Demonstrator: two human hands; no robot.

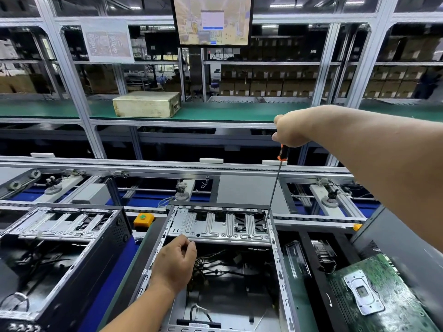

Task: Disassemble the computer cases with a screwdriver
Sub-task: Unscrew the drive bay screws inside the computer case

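An open computer case (155,250) lies in front of me with its silver drive bracket (215,230) across the far end. My right hand (291,129) grips the orange-and-black handle of a long screwdriver (273,188), held nearly upright, its tip at the bracket's far right corner. My left hand (176,262) hovers over the near edge of the bracket, with curled fingers that hold nothing I can see. Black cables lie loose inside the case.
A second open case (79,264) stands at the left. A green motherboard (383,291) lies at the right beside a grey case panel (402,238). An orange button box (143,219) sits between the cases. Behind runs the conveyor rail (167,166), a beige box (147,104) on the shelf above.
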